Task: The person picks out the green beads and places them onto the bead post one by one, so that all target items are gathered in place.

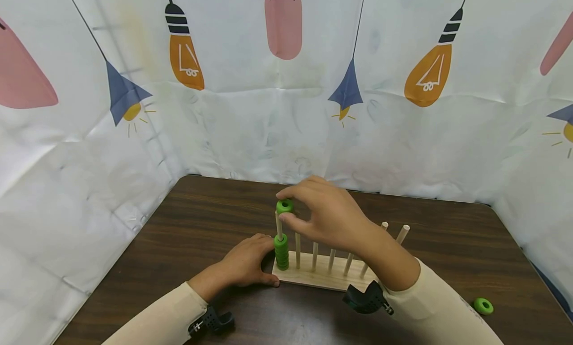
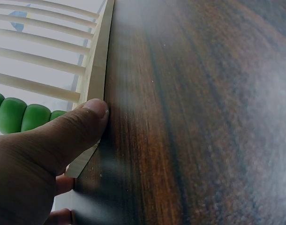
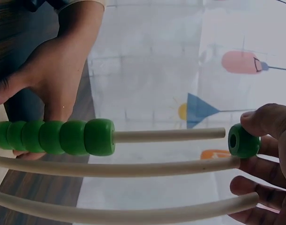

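Observation:
A wooden peg stand (image 1: 309, 274) with a row of upright rods rests on the table. Several green beads (image 1: 281, 253) are stacked on its leftmost rod (image 3: 169, 136), whose upper part is bare. Between thumb and fingers, my right hand (image 1: 333, 215) pinches another green bead (image 3: 244, 140). That bead is just off the tip of this rod, its hole facing the rod in the right wrist view. My left hand (image 1: 248, 260) grips the left end of the stand's base, with the thumb (image 2: 89, 119) against the front edge and the fingers partly hidden behind.
One loose green bead (image 1: 483, 306) lies on the dark wooden table (image 1: 215, 206) at the right, beyond my right forearm. The other rods carry no beads where they show. A patterned white cloth (image 1: 277, 121) hangs behind the table and down its left side.

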A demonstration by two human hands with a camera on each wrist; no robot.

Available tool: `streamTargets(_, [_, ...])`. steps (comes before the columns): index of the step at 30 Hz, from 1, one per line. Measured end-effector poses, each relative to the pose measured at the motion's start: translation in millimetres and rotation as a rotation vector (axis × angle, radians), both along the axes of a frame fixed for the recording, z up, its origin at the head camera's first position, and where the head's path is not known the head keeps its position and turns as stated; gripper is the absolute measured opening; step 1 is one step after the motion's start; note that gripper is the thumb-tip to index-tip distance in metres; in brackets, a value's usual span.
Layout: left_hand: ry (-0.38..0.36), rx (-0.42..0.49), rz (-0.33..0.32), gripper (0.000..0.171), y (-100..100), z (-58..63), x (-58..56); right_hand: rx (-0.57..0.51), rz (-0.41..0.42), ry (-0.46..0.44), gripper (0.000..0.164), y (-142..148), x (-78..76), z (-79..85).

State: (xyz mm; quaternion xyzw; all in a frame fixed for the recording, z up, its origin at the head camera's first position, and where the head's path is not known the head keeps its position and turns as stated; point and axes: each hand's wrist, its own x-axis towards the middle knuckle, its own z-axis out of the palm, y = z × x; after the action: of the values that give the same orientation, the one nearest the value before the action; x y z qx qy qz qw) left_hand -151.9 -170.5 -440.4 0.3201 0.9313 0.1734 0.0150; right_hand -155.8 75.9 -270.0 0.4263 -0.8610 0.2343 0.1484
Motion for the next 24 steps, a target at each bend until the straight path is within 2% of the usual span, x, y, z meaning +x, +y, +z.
streamTargets(9, [0.011, -0.003, -0.006, 0.065, 0.2, -1.0, -0.7, 0.057, -0.017, -0.039, 0.032, -8.6, -1.3, 0.2])
streamTargets(15, [-0.007, 0.000, -0.007, 0.066, -0.4, -1.6, -1.1, 0.097, -0.027, -0.044, 0.032, -11.0, -1.5, 0.1])
streamTargets(24, [-0.007, 0.001, 0.006, 0.067, 0.5, -1.5, -1.7, 0.128, -0.069, -0.063, 0.039, -0.1, 1.8, 4.6])
